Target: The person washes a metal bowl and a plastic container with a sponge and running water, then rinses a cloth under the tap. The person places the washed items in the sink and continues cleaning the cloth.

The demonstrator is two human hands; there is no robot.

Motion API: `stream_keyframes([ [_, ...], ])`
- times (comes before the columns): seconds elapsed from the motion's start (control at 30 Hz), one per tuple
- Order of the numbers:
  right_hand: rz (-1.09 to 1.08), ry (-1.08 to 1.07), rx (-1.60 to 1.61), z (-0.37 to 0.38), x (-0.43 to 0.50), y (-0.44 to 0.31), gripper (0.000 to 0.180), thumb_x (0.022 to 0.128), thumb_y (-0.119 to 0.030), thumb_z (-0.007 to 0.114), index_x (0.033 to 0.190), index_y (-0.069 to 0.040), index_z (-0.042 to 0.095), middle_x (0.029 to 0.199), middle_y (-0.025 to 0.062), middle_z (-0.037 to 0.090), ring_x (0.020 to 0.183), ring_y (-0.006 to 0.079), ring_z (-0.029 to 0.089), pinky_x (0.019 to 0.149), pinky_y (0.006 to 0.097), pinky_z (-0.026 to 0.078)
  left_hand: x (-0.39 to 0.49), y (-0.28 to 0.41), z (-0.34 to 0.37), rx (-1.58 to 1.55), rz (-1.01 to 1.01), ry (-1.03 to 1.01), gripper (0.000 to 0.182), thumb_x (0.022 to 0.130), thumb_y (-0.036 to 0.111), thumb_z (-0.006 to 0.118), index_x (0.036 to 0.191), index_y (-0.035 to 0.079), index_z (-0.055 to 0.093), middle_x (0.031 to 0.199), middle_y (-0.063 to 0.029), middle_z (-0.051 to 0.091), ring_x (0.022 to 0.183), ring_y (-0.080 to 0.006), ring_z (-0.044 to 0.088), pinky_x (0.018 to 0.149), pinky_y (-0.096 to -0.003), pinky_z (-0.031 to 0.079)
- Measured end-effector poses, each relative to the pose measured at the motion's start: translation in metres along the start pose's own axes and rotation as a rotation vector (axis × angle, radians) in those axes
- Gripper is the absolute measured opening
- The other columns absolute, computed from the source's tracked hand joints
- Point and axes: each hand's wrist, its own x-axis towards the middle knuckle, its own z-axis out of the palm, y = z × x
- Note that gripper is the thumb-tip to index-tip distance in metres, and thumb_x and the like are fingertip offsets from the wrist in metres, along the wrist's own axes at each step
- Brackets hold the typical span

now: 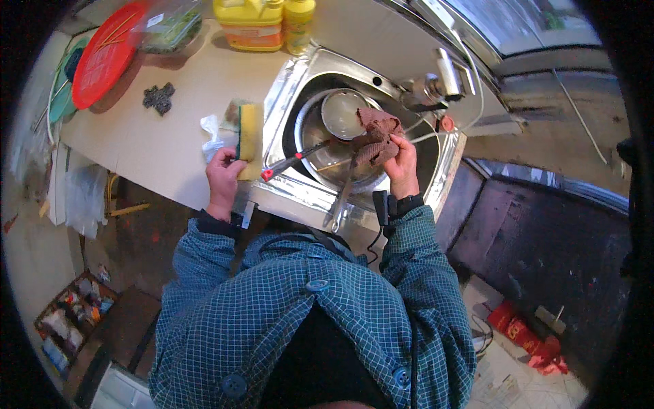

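My left hand (225, 172) grips a yellow sponge with a green scouring side (249, 132), held on edge at the counter by the sink. My right hand (402, 166) pinches a bunched brownish-pink cloth (379, 134) over the stainless steel sink (319, 65). Below the cloth, a metal basin (308, 134) sits in the sink bowl. Within it is a small saucepan (343, 113) with pale, cloudy contents; its black handle with red parts (282, 167) sticks out over the front rim. A metal utensil handle (341, 205) leans across that rim, its other end hidden by the cloth.
Left of the sink, the counter (179, 138) bears a dark scouring pad (159, 98), white crumpled plastic (210, 134), a red plastic tray (104, 61) and a clear container (171, 30). Yellow bottles (250, 25) stand behind. The faucet (434, 87) rises at the sink's back right.
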Motion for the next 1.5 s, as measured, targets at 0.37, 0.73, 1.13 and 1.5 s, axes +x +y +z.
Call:
stream_keyframes([
  [0.37,-0.017,0.117,0.307,-0.063,-0.048,-0.016,0.037,0.083,-0.005,0.045,0.119,0.002,0.048,0.118,0.0147,0.055,0.111,0.0279,0.053,0.097,0.0398,0.042,0.073,-0.019,0.028,0.27,0.253,-0.036,0.013,0.067,0.001,0.061,0.08,0.002,0.058,0.073,-0.0045,0.06,0.065,-0.0133,0.057,0.061,-0.0261,0.045],
  [0.73,-0.03,0.371,0.036,-0.106,0.007,-0.06,0.033,0.073,-0.001,0.044,0.104,0.002,0.055,0.099,0.0152,0.059,0.088,0.0283,0.059,0.081,0.0373,0.049,0.159,0.008,0.086,1.084,0.545,0.045,0.014,0.073,0.014,0.053,0.083,0.007,0.058,0.08,-0.0179,0.058,0.076,-0.0391,0.055,0.067,-0.0458,0.044],
  [1.13,-0.058,0.323,-0.072,-0.071,0.047,-0.111,0.01,0.077,-0.012,0.049,0.081,-0.005,0.055,0.076,0.0046,0.056,0.067,0.0213,0.057,0.058,0.0348,0.05,0.09,0.011,0.143,1.024,0.769,-0.257,0.043,0.072,0.023,0.067,0.108,0.002,0.058,0.121,-0.0219,0.048,0.116,-0.037,0.042,0.097,-0.0445,0.035],
  [1.5,-0.466,0.753,-1.058,-0.128,0.079,-0.095,0.026,0.079,-0.007,0.057,0.103,0.0,0.053,0.091,0.0084,0.061,0.081,0.016,0.059,0.07,0.0261,0.048,0.008,-0.009,0.203,0.564,0.539,-0.522,0.028,0.077,0.016,0.064,0.102,0.003,0.061,0.109,-0.0192,0.058,0.105,-0.0339,0.054,0.092,-0.0378,0.043],
])
